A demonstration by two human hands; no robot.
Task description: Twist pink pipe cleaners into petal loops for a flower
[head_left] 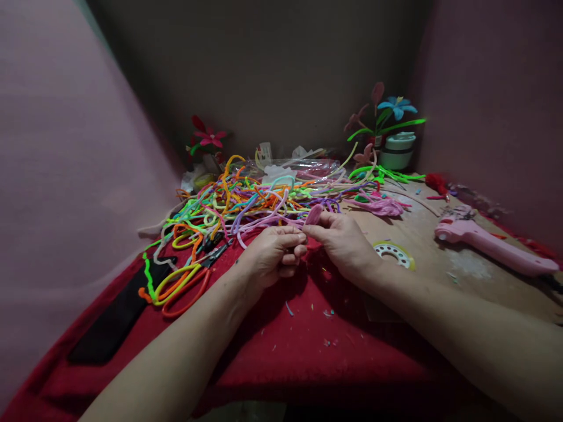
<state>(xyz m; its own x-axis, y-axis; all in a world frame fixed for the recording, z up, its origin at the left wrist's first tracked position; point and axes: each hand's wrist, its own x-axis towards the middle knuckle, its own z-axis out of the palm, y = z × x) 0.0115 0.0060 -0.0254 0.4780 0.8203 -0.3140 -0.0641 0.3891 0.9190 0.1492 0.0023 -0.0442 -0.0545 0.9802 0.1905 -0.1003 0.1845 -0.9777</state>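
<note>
Near the middle of the view, my left hand point(275, 253) and my right hand point(345, 243) meet above the red cloth point(303, 346). A pink fuzzy petal-like piece point(313, 215) stands up from between the fingertips of my right hand, which pinches its lower end. The fingers of my left hand are closed, thumb and forefinger pressed together beside the base of that piece. What the left fingertips hold is too small to make out. A tangle of colourful pipe cleaners point(246, 202) lies just beyond both hands.
Scissors point(189, 287) with orange and yellow handles and a black flat case point(118, 316) lie left. On the brown board point(422, 293) at right are a tape roll point(393, 255) and a pink glue gun point(497, 243). Behind stand a white pot point(398, 151) and a blue flower point(398, 108).
</note>
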